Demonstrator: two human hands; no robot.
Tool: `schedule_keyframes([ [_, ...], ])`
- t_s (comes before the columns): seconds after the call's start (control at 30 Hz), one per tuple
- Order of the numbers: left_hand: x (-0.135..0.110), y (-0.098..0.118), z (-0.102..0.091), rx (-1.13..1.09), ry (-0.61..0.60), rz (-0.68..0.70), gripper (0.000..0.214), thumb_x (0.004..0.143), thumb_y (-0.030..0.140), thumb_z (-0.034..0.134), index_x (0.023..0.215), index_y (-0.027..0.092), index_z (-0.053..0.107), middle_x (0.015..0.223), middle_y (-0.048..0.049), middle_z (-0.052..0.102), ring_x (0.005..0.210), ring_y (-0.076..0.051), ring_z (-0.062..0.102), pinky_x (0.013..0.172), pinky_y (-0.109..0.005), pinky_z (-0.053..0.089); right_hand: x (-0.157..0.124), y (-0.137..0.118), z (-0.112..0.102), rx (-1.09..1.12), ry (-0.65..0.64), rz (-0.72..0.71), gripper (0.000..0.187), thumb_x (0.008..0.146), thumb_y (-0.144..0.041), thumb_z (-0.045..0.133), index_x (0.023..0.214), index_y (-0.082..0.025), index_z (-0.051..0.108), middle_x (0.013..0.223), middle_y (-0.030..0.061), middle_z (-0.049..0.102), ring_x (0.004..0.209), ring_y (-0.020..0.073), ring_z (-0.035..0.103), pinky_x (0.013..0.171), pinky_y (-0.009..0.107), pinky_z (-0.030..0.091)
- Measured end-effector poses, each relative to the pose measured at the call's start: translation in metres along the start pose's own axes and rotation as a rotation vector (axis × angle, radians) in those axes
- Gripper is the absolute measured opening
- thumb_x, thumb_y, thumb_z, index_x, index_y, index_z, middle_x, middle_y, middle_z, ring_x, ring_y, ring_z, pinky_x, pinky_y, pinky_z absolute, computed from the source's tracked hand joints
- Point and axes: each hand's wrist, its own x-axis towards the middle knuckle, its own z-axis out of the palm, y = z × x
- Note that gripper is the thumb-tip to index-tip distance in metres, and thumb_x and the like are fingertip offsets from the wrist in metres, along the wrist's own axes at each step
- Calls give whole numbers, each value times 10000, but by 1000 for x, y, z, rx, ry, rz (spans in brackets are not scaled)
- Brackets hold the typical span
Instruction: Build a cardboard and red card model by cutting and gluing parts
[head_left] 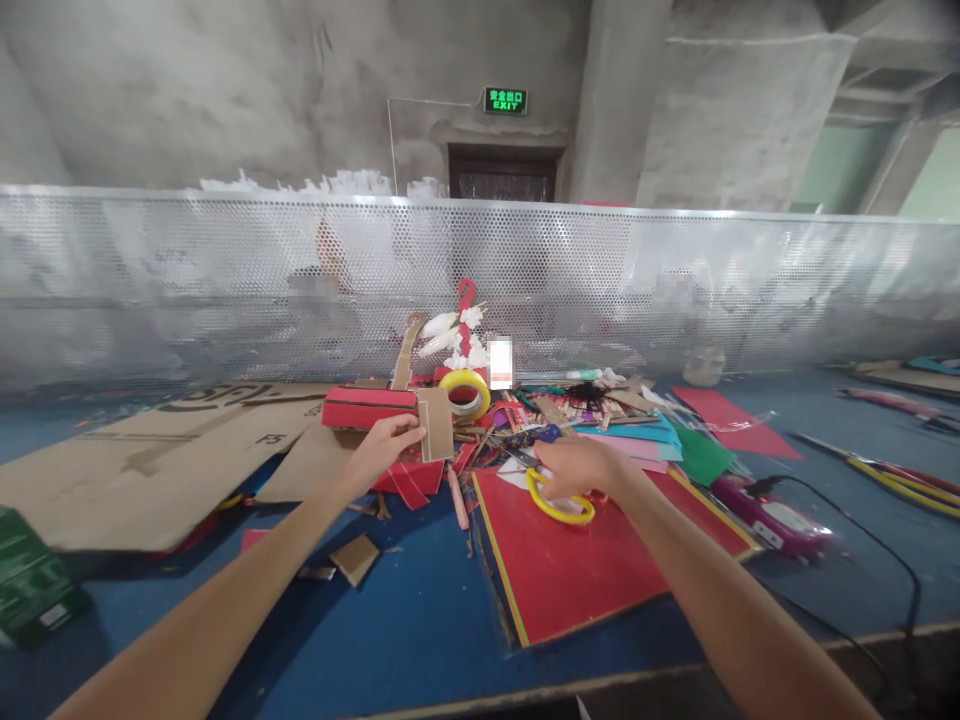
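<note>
My left hand (388, 446) is closed, thumb and fingers pinching the left edge of a small brown cardboard piece (438, 428). Just behind that hand lies a long red box-like piece (369, 408) with a dark line along it. My right hand (583, 466) has its fingers curled on a pair of scissors with yellow handles (574, 517), low over a stack of red paper sheets (592, 570); the blades point to the far left. A roll of yellow tape (484, 393) stands behind the cardboard piece.
Large cardboard sheets (172, 450) cover the left of the blue table (375, 620). A purple device (772, 515) with a black cable and yellow-handled pliers-like tools (900, 485) lie right. Paper scraps crowd the middle, before a perforated metal screen (225, 290).
</note>
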Motion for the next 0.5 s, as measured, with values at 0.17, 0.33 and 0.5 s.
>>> schedule_keyframes([
  [0.17,0,4,-1,-42,28,0,367,671,491,789,790,172,652,729,-1,650,680,-158,602,663,-287,540,-2,4,-9,51,1,8,136,726,-332,658,767,-212,608,665,47,627,526,162,506,504,286,285],
  [0.33,0,4,-1,-74,54,5,394,671,494,791,868,168,689,835,-27,696,752,-176,629,673,-278,539,-6,11,-18,227,25,-89,239,720,-326,688,924,-201,687,803,64,678,619,166,549,548,278,349],
  [0.5,6,-5,-6,-144,77,27,387,684,476,794,887,165,687,836,-23,693,754,-168,635,687,-278,555,-3,20,-28,362,8,-222,366,817,-378,613,1090,-145,686,1047,114,670,861,205,598,701,279,430],
])
